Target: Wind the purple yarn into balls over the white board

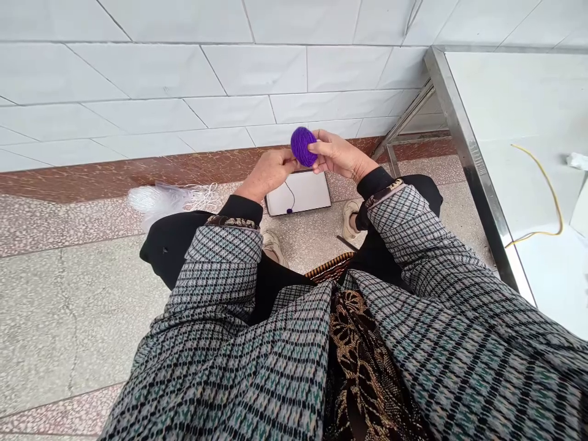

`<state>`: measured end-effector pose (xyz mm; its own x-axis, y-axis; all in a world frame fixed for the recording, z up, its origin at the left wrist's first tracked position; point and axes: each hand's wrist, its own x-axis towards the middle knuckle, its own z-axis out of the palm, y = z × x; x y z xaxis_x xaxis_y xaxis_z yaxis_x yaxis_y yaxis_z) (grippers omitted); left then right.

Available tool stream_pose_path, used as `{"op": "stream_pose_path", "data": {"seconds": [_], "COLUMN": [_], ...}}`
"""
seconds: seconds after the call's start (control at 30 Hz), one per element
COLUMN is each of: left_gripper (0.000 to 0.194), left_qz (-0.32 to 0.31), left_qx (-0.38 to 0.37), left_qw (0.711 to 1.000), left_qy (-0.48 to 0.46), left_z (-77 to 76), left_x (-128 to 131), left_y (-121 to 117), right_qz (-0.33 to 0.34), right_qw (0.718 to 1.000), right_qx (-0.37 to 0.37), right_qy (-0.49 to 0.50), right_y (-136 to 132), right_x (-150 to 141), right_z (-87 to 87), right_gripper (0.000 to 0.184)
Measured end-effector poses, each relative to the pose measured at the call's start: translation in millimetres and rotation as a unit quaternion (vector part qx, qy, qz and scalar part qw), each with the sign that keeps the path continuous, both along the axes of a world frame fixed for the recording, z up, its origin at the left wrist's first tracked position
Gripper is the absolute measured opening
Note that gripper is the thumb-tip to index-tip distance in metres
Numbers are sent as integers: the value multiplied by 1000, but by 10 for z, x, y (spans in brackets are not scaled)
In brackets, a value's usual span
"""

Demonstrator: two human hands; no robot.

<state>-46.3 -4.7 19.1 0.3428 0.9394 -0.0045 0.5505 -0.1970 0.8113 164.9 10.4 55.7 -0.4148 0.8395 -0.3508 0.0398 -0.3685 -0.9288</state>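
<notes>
A wound ball of purple yarn [303, 146] is up in front of me, near the wall. My right hand [334, 153] grips it from the right, thumb across its near face and fingers behind. My left hand [272, 170] is closed at the ball's lower left, its fingertips pinched together at the yarn. From just below those fingertips a thin dark strand [293, 195] hangs down to a small purple bit [289, 211] in a shallow white box [309, 191] with dark edges. The box lies on the floor below my hands, its upper edge partly hidden by them.
Clear plastic packaging with white strings [169, 199] lies on the floor to the left. A woven basket's rim [333, 267] shows between my legs. At the right stands a metal-framed white table [496, 104] with a yellow cord [554, 196]. A tiled wall [220, 73] rises close ahead.
</notes>
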Motion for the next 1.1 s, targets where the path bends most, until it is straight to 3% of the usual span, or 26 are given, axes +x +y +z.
{"op": "stream_pose_path", "data": {"seconds": [0.13, 0.23, 0.43, 0.57, 0.7, 0.77, 0.87, 1.0, 1.1], "left_gripper": [17, 18, 18, 15, 13, 16, 17, 15, 16], "left_qz": [-104, -111, -16, 31, 72, 71, 20, -83, -118], "left_qx": [-7, 13, 56, 57, 27, 12, -4, -33, -32], "left_qw": [994, 993, 998, 997, 997, 997, 1000, 996, 992], "left_qy": [27, 32, 38, 39, 12, -3, 0, 26, 28], "left_z": [-1, 51, 177, 164, 37, -29, -83, -53, 15], "left_x": [79, 73, -48, -100, -71, -26, 51, 101, 82], "left_y": [-69, -87, -34, 40, 102, 100, 55, -31, -69], "right_qz": [-91, -114, 10, 110, 140, 122, 52, -77, -121], "right_qw": [995, 984, 971, 980, 989, 992, 998, 996, 982], "right_qx": [8, 4, -6, -34, -32, -20, -3, 7, 12], "right_qy": [-46, -138, -240, -164, -38, 18, 46, -45, -147], "right_y": [45, 74, 0, -54, -47, -33, -14, 15, 45], "right_x": [-68, -98, -52, 9, 40, 31, -8, -65, -84], "right_z": [-79, -140, -86, -15, -28, -48, -55, -41, -69], "right_gripper": [36, 46, 47, 43, 41, 41, 44, 41, 41]}}
